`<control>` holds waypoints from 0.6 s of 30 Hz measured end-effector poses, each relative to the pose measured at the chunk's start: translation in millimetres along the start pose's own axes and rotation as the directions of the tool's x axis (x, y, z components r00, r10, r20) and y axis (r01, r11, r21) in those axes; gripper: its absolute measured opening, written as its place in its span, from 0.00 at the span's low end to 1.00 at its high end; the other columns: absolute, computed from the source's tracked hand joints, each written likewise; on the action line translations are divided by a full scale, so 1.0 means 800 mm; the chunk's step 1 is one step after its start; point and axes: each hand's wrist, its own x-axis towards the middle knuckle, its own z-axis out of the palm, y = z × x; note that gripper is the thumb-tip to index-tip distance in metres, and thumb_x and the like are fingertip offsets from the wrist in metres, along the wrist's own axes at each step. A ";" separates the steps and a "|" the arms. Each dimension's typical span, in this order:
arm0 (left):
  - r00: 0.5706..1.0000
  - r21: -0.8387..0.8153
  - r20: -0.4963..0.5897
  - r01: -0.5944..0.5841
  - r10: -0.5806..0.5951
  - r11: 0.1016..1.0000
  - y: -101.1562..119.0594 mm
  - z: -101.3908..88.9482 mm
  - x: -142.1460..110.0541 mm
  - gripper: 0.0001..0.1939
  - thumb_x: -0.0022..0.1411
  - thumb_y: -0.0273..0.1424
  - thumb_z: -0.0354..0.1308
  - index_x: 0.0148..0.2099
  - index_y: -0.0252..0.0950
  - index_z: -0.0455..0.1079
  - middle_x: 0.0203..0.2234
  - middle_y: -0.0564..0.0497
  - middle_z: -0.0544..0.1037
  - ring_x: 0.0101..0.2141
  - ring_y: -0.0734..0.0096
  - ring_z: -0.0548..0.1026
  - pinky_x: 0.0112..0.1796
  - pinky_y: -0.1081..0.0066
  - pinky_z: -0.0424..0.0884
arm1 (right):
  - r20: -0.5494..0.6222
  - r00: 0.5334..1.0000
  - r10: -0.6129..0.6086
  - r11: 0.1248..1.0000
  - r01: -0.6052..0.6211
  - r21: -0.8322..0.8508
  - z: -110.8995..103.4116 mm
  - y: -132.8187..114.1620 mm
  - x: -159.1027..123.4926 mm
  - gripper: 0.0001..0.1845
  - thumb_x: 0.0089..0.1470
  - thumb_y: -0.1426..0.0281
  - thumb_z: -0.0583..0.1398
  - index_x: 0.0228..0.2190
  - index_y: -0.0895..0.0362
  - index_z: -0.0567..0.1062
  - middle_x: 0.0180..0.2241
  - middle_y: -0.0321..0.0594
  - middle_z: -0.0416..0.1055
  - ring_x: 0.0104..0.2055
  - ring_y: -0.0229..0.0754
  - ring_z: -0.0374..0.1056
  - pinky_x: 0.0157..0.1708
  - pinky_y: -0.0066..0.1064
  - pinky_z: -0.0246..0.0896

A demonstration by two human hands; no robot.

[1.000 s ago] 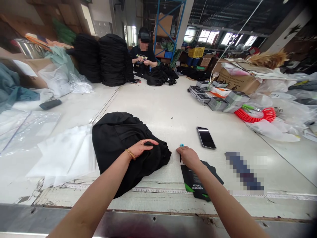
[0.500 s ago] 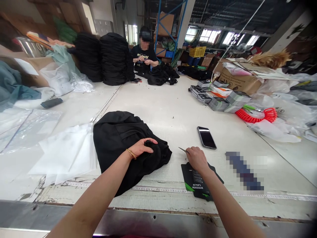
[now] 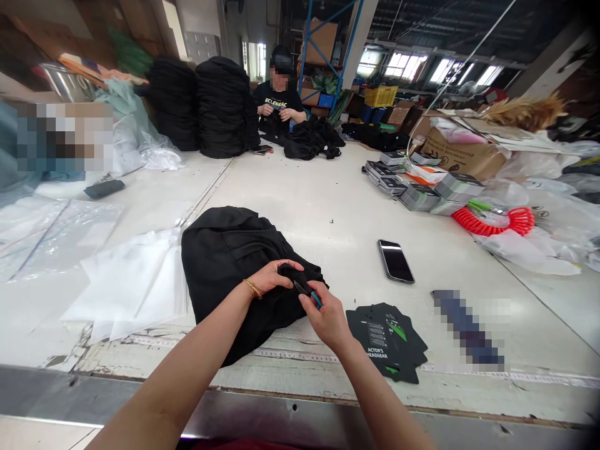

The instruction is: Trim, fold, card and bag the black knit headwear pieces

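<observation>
A heap of black fabric [image 3: 220, 256] lies bunched on the white table [image 3: 281, 187]. My left hand [image 3: 268, 279] pinches a fold near its right end, thumb and fingers closed on the cloth. Right beside it, my right hand [image 3: 329, 317] is closed on small thread snips [image 3: 317, 300] with a teal handle. The blades point left at the pinched fold; I cannot tell whether they touch thread. Fanned black cards [image 3: 403, 344] printed "ACTOR'S HEADGEAR" lie to the right of my right hand.
A phone [image 3: 396, 261] lies right of centre. White sheets [image 3: 135, 281] and plastic bags [image 3: 60, 231] cover the left. Card stacks [image 3: 419, 197] and a red coiled hose [image 3: 520, 220] sit at the back right. Beyond tall black fabric stacks [image 3: 225, 106], a co-worker [image 3: 280, 97] handles black cloth.
My right hand has moved left with the snips, from over the cards to the fabric beside my left hand. The cards now show fully. My left hand keeps its hold on the fold.
</observation>
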 end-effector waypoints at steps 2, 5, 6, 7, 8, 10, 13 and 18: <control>1.000 -0.003 0.007 -0.008 0.008 1.000 -0.001 0.000 0.000 0.23 0.40 0.19 0.63 0.43 0.34 0.71 0.30 0.52 0.78 0.32 0.71 0.74 0.39 0.70 0.66 | -0.003 1.000 -0.020 0.995 0.020 -0.095 0.004 0.002 0.001 0.13 0.54 0.62 0.55 0.40 0.55 0.68 0.25 0.34 0.66 0.25 0.37 0.61 0.26 0.28 0.58; 1.000 -0.003 0.010 -0.012 0.012 1.000 -0.002 -0.001 0.001 0.23 0.40 0.19 0.63 0.43 0.34 0.71 0.30 0.52 0.78 0.31 0.71 0.74 0.38 0.70 0.67 | -0.017 1.000 -0.010 0.985 0.007 -0.175 0.009 0.009 0.003 0.13 0.54 0.60 0.56 0.38 0.55 0.66 0.23 0.32 0.65 0.23 0.36 0.61 0.24 0.27 0.57; 1.000 -0.002 0.011 -0.013 0.013 1.000 -0.002 -0.001 0.001 0.23 0.40 0.19 0.63 0.42 0.34 0.71 0.30 0.52 0.78 0.31 0.72 0.74 0.38 0.70 0.67 | -0.022 1.000 -0.012 0.982 0.008 -0.189 0.009 0.010 0.003 0.13 0.54 0.60 0.55 0.37 0.56 0.66 0.22 0.32 0.65 0.23 0.36 0.61 0.24 0.26 0.57; 1.000 -0.001 0.011 -0.014 0.014 1.000 -0.002 -0.002 0.001 0.23 0.40 0.19 0.63 0.42 0.34 0.71 0.30 0.52 0.78 0.31 0.72 0.74 0.38 0.70 0.67 | -0.023 1.000 -0.018 0.979 0.013 -0.202 0.010 0.012 0.004 0.12 0.55 0.61 0.54 0.37 0.56 0.66 0.22 0.32 0.65 0.23 0.36 0.61 0.24 0.26 0.57; 1.000 0.000 0.011 -0.014 0.014 1.000 -0.002 -0.002 0.001 0.22 0.40 0.19 0.63 0.42 0.34 0.71 0.30 0.52 0.78 0.31 0.72 0.74 0.38 0.70 0.67 | -0.024 0.999 -0.023 0.977 0.018 -0.214 0.010 0.013 0.004 0.12 0.56 0.61 0.53 0.37 0.56 0.66 0.22 0.33 0.65 0.23 0.37 0.62 0.24 0.26 0.57; 1.000 0.003 0.011 -0.014 0.014 1.000 -0.002 -0.001 0.001 0.22 0.40 0.19 0.63 0.42 0.35 0.71 0.31 0.52 0.78 0.31 0.71 0.74 0.38 0.70 0.68 | -0.033 0.999 -0.029 0.969 0.020 -0.246 0.010 0.015 0.005 0.13 0.57 0.61 0.51 0.37 0.57 0.66 0.23 0.35 0.66 0.24 0.38 0.63 0.25 0.27 0.56; 1.000 0.007 0.012 -0.015 0.015 1.000 0.000 0.000 0.000 0.22 0.41 0.18 0.62 0.42 0.35 0.71 0.32 0.52 0.78 0.32 0.71 0.74 0.39 0.70 0.68 | -0.050 0.998 -0.025 0.952 0.009 -0.306 0.012 0.015 0.007 0.16 0.58 0.60 0.49 0.39 0.58 0.66 0.24 0.38 0.68 0.24 0.41 0.64 0.25 0.29 0.55; 1.000 0.019 0.010 -0.013 0.013 1.000 0.001 -0.001 0.000 0.22 0.41 0.18 0.62 0.42 0.35 0.71 0.32 0.52 0.78 0.34 0.71 0.74 0.40 0.69 0.67 | -0.041 0.999 0.000 0.923 -0.016 -0.385 0.015 0.014 0.010 0.17 0.59 0.59 0.47 0.38 0.59 0.66 0.23 0.40 0.69 0.24 0.44 0.65 0.23 0.29 0.50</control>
